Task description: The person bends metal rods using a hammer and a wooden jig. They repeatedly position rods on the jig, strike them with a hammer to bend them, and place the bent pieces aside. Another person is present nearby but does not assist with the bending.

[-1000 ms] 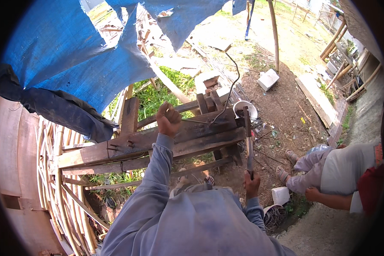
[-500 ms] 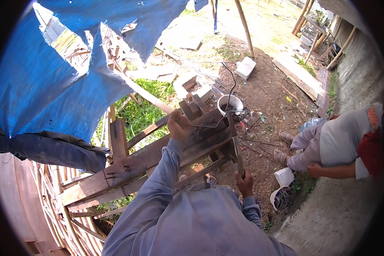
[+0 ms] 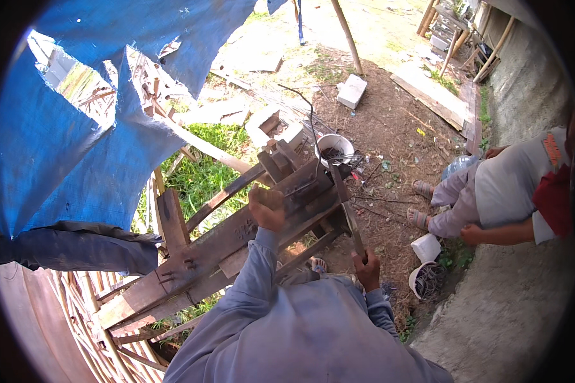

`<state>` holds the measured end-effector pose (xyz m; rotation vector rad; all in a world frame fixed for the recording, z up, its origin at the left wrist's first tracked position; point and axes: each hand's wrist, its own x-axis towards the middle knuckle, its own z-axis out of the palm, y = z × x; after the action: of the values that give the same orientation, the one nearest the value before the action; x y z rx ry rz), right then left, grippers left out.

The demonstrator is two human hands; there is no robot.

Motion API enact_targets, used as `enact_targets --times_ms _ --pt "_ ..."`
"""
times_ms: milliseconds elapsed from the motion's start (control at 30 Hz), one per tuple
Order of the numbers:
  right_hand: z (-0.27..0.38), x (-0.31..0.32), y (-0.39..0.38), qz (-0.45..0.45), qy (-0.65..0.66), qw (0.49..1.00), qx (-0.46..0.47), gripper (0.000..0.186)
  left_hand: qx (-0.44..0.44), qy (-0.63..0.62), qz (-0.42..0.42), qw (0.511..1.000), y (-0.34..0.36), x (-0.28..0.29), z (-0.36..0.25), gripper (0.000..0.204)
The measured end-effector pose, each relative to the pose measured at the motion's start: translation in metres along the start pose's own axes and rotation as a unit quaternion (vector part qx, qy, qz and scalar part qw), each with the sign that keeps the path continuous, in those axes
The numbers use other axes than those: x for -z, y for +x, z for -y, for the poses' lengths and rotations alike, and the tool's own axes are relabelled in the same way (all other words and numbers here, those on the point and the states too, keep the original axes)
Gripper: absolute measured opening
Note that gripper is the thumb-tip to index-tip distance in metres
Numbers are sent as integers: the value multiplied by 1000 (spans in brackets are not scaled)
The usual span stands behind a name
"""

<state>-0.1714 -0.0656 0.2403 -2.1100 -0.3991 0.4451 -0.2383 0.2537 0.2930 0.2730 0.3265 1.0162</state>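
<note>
My left hand (image 3: pixel 266 208) is closed like a fist above the heavy dark wooden beam (image 3: pixel 201 252). It appears to grip the near end of a thin bent metal rod (image 3: pixel 312 124), though the fingers hide the contact. From there the rod runs to the beam's far end, turns upward and curves away over a white bucket (image 3: pixel 344 145). On the right, my right hand (image 3: pixel 366 270) is wrapped round the lower end of a long flat lever (image 3: pixel 352 225), which reaches up to the beam's end beside the rod.
Another person (image 3: pixel 508 188) sits at the right, with sandalled feet toward the beam. Near them are a tipped bucket of metal pieces (image 3: pixel 427 281) and a white container (image 3: pixel 426 247). A torn blue tarp (image 3: pixel 64 153) hangs at left; a white block (image 3: pixel 352 91) lies beyond.
The rod's free upper end has swung left. My left hand has come nearer to me along the beam, while my right hand stays on the lever. The whole view has shifted slightly.
</note>
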Motion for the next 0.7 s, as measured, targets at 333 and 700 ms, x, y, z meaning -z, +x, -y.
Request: enact_targets --times_ms 333,700 --pt "6 18 9 22 -46 999 14 37 -123 496 -101 854 1 10 -14 29" --pt "-29 31 39 75 -55 993 67 38 -170 927 -82 323 3 34 -39 37"
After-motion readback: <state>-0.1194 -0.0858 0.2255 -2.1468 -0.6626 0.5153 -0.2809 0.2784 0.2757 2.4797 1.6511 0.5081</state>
